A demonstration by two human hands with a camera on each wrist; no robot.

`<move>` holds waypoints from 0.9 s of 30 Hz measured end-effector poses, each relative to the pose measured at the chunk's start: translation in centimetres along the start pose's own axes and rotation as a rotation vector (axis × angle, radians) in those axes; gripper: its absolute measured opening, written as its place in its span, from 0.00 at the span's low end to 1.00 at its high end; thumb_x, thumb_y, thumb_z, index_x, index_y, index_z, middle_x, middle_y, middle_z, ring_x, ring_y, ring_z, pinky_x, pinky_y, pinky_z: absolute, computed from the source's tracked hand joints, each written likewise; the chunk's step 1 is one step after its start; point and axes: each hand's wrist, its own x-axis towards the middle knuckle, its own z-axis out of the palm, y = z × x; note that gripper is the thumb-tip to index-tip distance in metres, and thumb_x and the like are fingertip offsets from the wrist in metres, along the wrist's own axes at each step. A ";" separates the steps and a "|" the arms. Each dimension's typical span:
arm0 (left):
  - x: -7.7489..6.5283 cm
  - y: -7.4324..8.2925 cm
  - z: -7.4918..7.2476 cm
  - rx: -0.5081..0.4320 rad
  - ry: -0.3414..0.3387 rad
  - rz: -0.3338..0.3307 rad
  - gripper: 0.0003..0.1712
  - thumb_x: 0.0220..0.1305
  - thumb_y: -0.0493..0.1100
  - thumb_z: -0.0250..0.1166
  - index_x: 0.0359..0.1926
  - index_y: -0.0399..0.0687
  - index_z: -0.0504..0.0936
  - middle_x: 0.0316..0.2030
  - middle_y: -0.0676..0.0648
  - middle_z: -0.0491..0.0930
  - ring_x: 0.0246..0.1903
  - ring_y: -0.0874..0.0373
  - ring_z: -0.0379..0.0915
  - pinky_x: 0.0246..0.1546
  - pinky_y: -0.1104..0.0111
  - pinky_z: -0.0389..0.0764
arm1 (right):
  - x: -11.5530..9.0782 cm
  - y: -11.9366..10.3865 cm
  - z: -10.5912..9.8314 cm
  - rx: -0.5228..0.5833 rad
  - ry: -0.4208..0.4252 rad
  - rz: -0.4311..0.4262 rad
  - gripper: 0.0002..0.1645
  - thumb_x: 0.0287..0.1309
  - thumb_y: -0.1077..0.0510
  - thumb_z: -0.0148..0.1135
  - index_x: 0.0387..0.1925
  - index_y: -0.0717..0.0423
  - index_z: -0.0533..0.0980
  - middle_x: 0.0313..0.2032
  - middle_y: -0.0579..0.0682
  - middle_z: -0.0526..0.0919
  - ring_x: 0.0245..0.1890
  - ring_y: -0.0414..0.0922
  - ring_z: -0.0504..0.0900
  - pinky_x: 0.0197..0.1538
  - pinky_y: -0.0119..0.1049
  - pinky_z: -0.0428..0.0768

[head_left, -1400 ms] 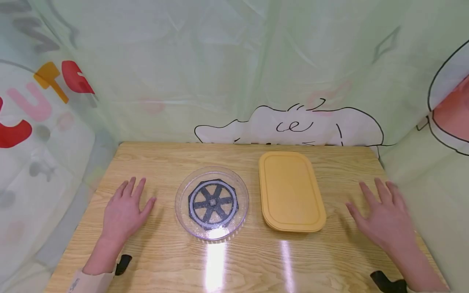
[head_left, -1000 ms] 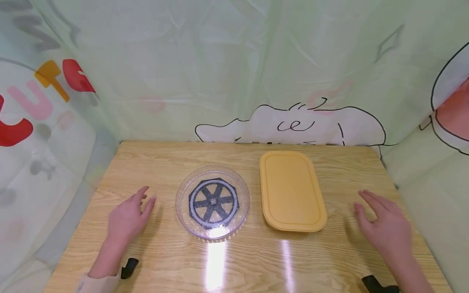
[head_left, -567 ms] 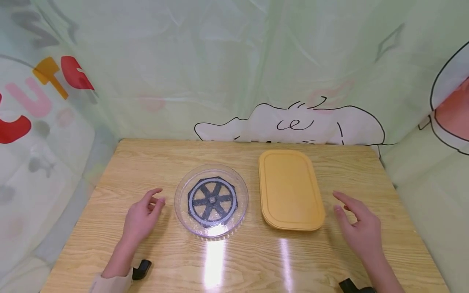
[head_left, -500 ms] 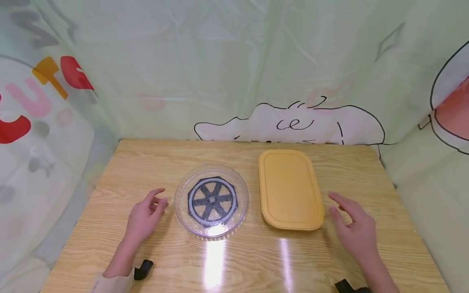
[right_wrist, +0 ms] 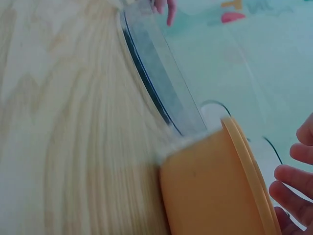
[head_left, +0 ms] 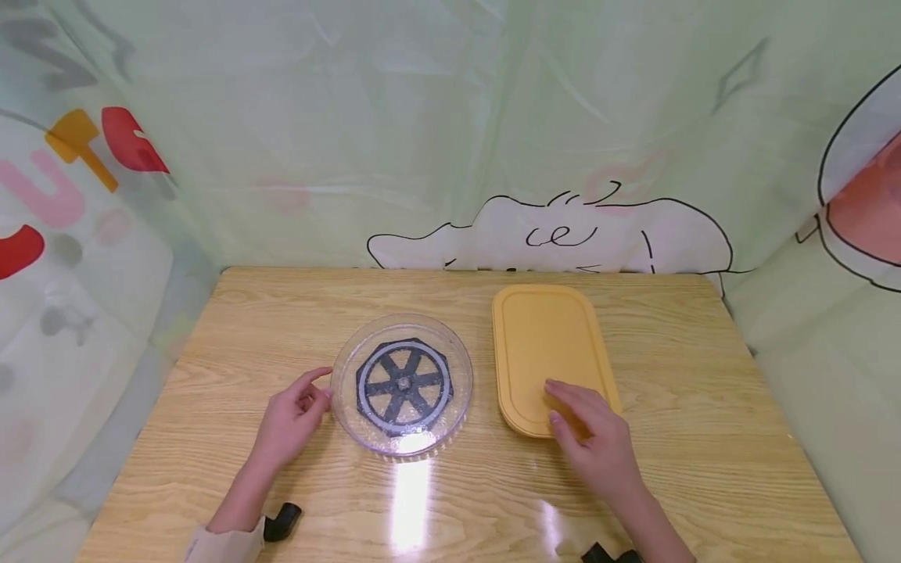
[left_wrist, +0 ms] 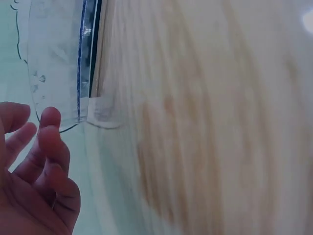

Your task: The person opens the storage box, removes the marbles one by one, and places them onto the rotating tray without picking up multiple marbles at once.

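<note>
A round clear dish (head_left: 461,379) with a dark spoked wheel shape in it stands left of centre on the table. My left hand (head_left: 290,418) is at its left side, index finger and thumb right at the rim. In the left wrist view, loosely bent fingers (left_wrist: 54,147) overlap the clear wall (left_wrist: 56,58) without gripping it. To the right stands an orange-yellow lidded food container (head_left: 549,336). Above its near right corner hovers my right hand (head_left: 598,442), thumb and fingers slightly bent. The right wrist view has these fingers (right_wrist: 293,171) beside the lid's edge (right_wrist: 249,176), nothing held.
The wooden table (head_left: 296,305) shows bright light reflections near the front. A pale printed sheet (head_left: 317,141) hangs behind and along both sides. Black wrist pieces (head_left: 283,521) sit by each wrist.
My left hand has moved right to the dish's rim. My right hand has come left from the table's right side to over the container. Dish and container stay put.
</note>
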 end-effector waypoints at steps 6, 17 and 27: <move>0.3 0.1 0.3 0.073 -0.080 -0.029 0.18 0.71 0.41 0.62 0.61 0.48 0.79 0.23 0.54 0.77 0.16 0.62 0.65 0.18 0.69 0.67 | 0.1 -0.9 2.1 0.028 -0.047 -0.029 0.19 0.56 0.65 0.68 0.50 0.65 0.81 0.51 0.55 0.84 0.52 0.50 0.80 0.61 0.26 0.70; 0.8 0.2 0.7 0.158 -0.149 -0.055 0.19 0.71 0.47 0.62 0.60 0.52 0.80 0.22 0.54 0.72 0.16 0.62 0.61 0.18 0.69 0.65 | -0.3 -1.5 4.4 -0.097 -0.010 -0.023 0.23 0.51 0.52 0.77 0.46 0.62 0.84 0.47 0.52 0.86 0.47 0.51 0.82 0.61 0.25 0.68; 1.0 0.3 0.7 0.141 -0.188 -0.066 0.18 0.73 0.46 0.60 0.61 0.51 0.78 0.20 0.53 0.69 0.16 0.61 0.60 0.18 0.69 0.65 | -0.3 -1.6 5.1 -0.249 0.001 0.024 0.28 0.34 0.63 0.83 0.44 0.60 0.86 0.45 0.49 0.87 0.45 0.49 0.84 0.55 0.31 0.75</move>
